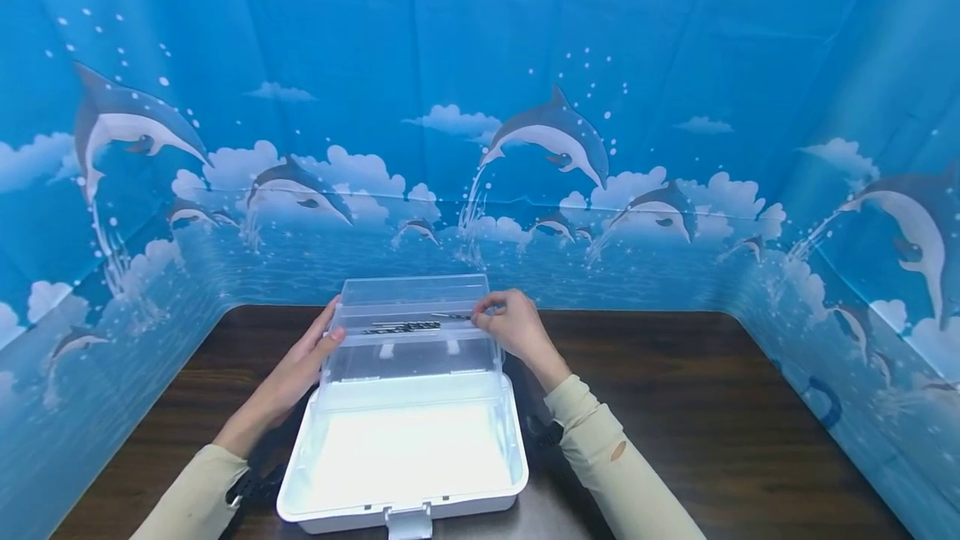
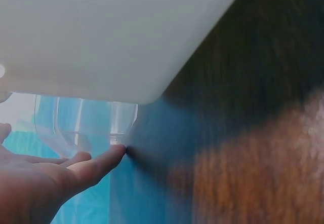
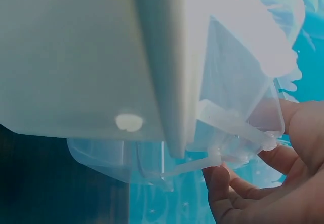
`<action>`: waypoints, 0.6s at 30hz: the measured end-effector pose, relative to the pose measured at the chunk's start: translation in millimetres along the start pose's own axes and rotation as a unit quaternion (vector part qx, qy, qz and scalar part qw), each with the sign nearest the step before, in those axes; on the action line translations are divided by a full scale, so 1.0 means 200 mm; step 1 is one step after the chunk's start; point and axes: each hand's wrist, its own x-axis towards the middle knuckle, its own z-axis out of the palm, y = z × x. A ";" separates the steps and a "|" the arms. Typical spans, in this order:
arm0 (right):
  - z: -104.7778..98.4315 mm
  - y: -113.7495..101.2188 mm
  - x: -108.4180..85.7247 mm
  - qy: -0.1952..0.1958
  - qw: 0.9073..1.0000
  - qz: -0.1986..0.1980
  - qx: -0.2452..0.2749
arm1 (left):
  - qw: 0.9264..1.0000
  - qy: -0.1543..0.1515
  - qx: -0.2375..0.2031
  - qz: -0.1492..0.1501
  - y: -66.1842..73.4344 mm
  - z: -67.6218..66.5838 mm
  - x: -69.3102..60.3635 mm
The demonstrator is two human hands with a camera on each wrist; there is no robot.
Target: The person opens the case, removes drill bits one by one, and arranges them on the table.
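A white plastic box (image 1: 405,448) stands with its clear lid raised and a clear tray (image 1: 420,336) lifted at the back. Several dark, spiral-looking drill bits (image 1: 405,327) lie in that tray. At the tray's right end my right hand (image 1: 513,325) pinches a thin drill bit (image 1: 453,317) between thumb and fingertips; in the right wrist view its fingers are partly behind clear plastic. My left hand (image 1: 303,361) rests against the left edge of the lid and tray, fingers extended, and the left wrist view shows an outstretched finger (image 2: 98,165) beneath the clear part.
The box's lower compartment is bright white, with a latch (image 1: 408,522) at the front. Dark wooden table (image 1: 675,415) extends on both sides. A blue dolphin-printed sheet (image 1: 450,40) rises behind and around the table.
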 end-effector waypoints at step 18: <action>-0.08 0.00 -0.06 0.031 0.993 -0.110 -0.033 | 1.000 -0.011 -0.003 0.005 -0.01 -0.01 0.01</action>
